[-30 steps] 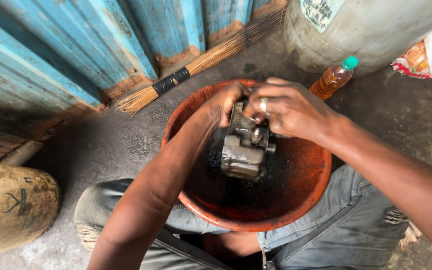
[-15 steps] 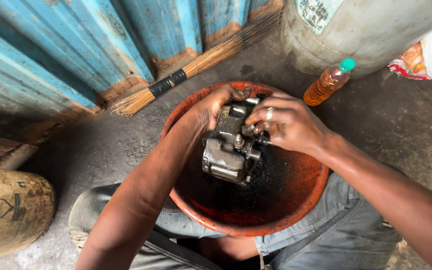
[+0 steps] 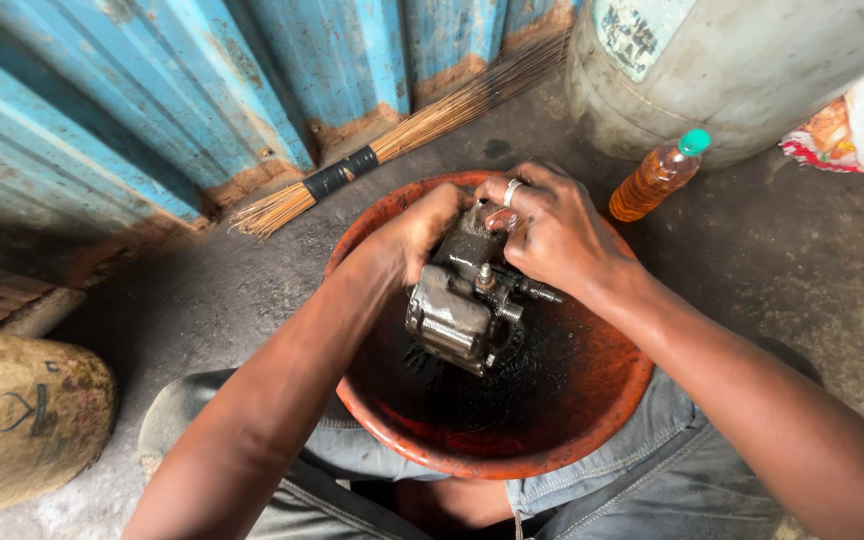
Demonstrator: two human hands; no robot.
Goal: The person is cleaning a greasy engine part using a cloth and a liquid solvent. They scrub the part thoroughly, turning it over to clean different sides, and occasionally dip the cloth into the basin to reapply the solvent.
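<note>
Greasy grey cast-metal engine part (image 3: 462, 305), gripped by both hands, now sits lower and more tilted over the round orange plastic basin (image 3: 592, 420) of black oily liquid than a moment ago, suggesting the washing goes on. Left hand (image 3: 422, 235) clasps its upper left side; right hand (image 3: 552, 230) closes over the top. Right of that hand lies a clear amber-filled bottle (image 3: 655, 178) with green cap; beyond, a grey drum (image 3: 752, 70) bears a pale label.

Orange basin (image 3: 592, 420) rim rings the hands. A bottle (image 3: 655, 180) and drum (image 3: 752, 70) crowd the right; a broom (image 3: 392, 150) lies behind; open floor (image 3: 202, 290) left.
</note>
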